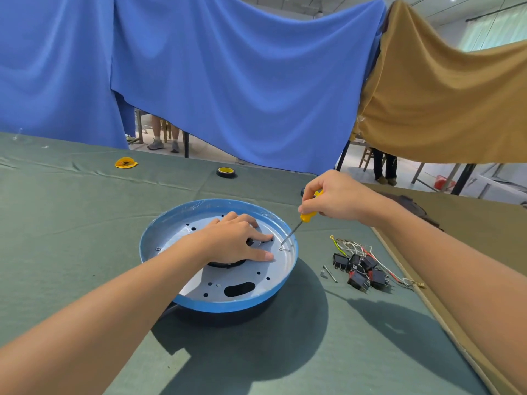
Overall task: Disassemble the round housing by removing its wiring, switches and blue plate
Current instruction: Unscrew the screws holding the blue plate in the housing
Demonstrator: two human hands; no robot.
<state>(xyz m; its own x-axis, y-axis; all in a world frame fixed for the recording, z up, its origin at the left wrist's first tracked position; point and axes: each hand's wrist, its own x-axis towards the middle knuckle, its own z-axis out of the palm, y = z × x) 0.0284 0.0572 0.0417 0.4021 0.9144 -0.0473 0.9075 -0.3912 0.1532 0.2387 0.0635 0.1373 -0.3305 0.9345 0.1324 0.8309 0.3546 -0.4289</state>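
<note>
Yellow-handled screwdriver (307,216), pinched by right hand (333,195), tip on small screw (281,248) in blue-rimmed round metal plate (256,280); left hand (236,238) pressed flat, fingers spread.

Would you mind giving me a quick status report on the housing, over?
Left hand flat on blue plate. Right hand grips yellow screwdriver, tip at a screw. Switches, wiring already out, lying right.

Bright, sharp daylight casts hard shadows toward the viewer on the table (85,223); wide-angle edges bow.
</note>
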